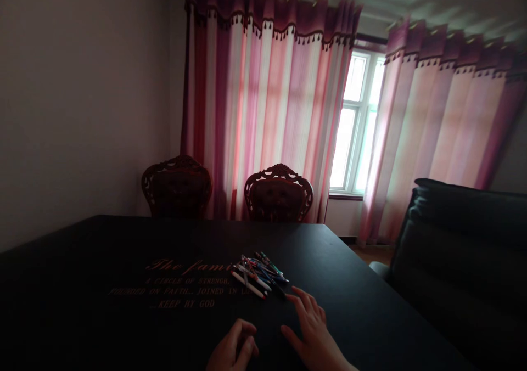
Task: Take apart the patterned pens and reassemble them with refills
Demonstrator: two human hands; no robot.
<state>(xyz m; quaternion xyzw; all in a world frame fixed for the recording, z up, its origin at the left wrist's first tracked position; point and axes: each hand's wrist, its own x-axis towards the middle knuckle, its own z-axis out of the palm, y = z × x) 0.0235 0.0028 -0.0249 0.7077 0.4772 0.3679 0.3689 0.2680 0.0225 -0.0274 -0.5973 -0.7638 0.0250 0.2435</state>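
Right hand: my right hand (312, 327) lies flat and open on the table, fingers spread and empty, the fingertips just short of the near edge of the pens.
Left hand: my left hand (231, 350) rests at the bottom of the view with its fingers curled in. The light is too dim for me to tell whether anything is inside it.
Hands together: near each other but apart, not touching.
Pens: a loose pile of pens (258, 274) lies on the table just ahead of the right fingertips, barrels crossing at several angles, beside the end of the lettering (181, 284).
Table: a dark table (102, 245) with a matt, near-black top; the darker pens at the right of the pile nearly vanish against it.
Step in hand, as I judge it: the right hand reaching for the pile.
Doing it well: I would go for a pale pen at the near-left edge, which shows best, and pinch it at mid-barrel with thumb and forefinger.
Care: I would lift it clear of the crossed barrels, not drag it, since a dragged pen could roll the rest.
Around: two carved chairs (279, 194) across the table, pink curtains (263, 102), a bright window (356, 124).
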